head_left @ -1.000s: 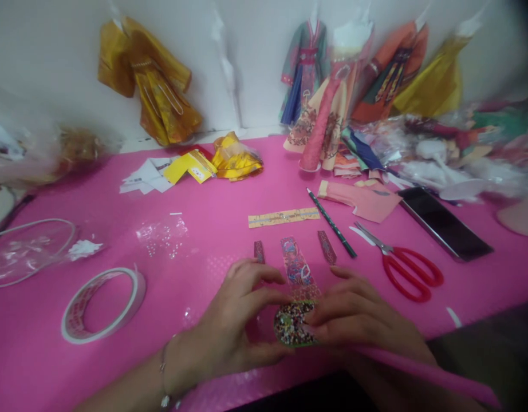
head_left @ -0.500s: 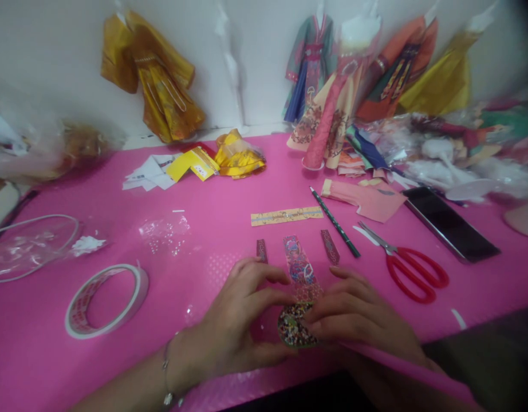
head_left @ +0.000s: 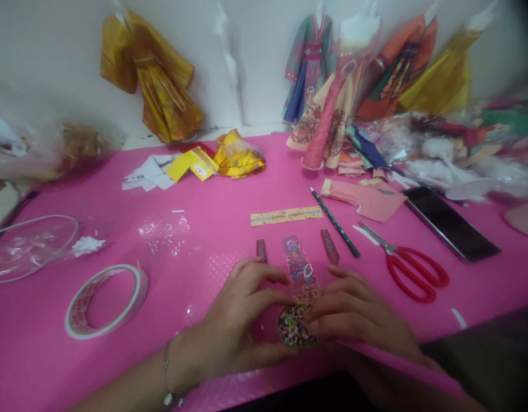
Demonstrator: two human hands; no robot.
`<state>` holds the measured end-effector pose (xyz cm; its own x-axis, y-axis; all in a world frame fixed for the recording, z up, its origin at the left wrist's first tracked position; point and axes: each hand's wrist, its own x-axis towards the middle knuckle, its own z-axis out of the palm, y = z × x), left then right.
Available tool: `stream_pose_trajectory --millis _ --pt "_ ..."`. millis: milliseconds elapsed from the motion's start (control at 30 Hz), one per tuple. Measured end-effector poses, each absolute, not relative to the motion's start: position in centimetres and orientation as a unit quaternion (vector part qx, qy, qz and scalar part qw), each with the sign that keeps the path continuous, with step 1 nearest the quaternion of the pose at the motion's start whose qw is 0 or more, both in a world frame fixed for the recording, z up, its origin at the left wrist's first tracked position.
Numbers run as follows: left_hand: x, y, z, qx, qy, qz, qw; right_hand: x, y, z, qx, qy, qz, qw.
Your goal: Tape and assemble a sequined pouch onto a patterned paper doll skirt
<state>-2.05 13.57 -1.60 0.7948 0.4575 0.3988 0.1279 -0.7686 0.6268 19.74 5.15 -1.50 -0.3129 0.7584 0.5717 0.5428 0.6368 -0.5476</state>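
Observation:
A small round dish of mixed coloured beads (head_left: 291, 327) is held low at the table's front edge. My left hand (head_left: 236, 315) curves around its left side, thumb below and index finger at its top rim. My right hand (head_left: 358, 312) lies over the dish's right side, with bent fingertips among the beads; anything pinched there is too small to make out. Just beyond the fingers lies a patterned fabric panel (head_left: 299, 260), flanked by two narrow dark red strips, the left strip (head_left: 261, 250) and the right strip (head_left: 330, 247).
Red-handled scissors (head_left: 412, 269), a dark pencil (head_left: 335, 222) and a phone (head_left: 453, 223) lie to the right. A beige trim strip (head_left: 285, 216) is farther back. A tape roll (head_left: 141, 292) and scattered clear gems (head_left: 165, 234) are left. Small dressed figures, including a gold robe (head_left: 161, 86), line the wall.
My right fingertips have shifted slightly over the beads. My left hand, the dish and the other things on the table look the same.

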Motion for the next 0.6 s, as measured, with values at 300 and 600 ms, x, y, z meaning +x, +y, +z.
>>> stream_pose_trajectory --millis 300,600 --pt "-2.1 13.6 -1.7 0.898 0.161 0.275 0.302 19.9 5.0 -0.3 -0.411 -0.790 0.159 0.426" --pt "-2.4 14.2 -1.7 0.898 0.178 0.281 0.288 20.7 4.2 -0.3 -0.444 -0.707 0.232 0.500"
